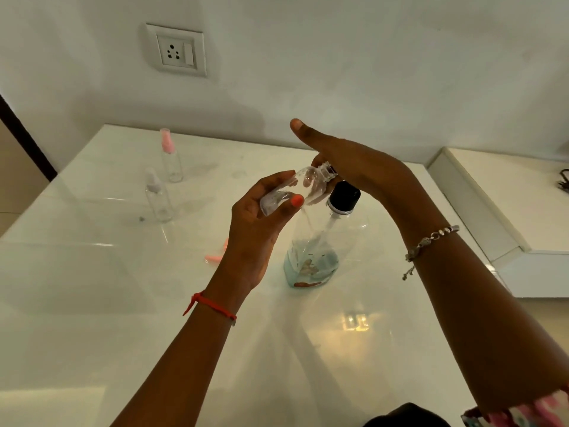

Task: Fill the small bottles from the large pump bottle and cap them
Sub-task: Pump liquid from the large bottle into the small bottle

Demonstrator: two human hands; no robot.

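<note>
My left hand [258, 220] grips a small clear bottle [303, 188], uncapped and tilted with its open neck up against the pump spout. The large clear pump bottle [320, 241] stands on the white table [92, 288] with a little blue liquid at its bottom and a black pump collar [344, 197]. My right hand [348, 158] lies flat on top of the pump head, fingers straight and thumb raised. The pump head itself is hidden under that palm.
Two more small clear bottles stand at the back left, one with a pink spray cap [171, 155], one with a white spray cap [157, 195]. A loose pink cap [215, 255] lies behind my left wrist. A wall socket [177, 50] is above, a white ledge [492, 211] to the right.
</note>
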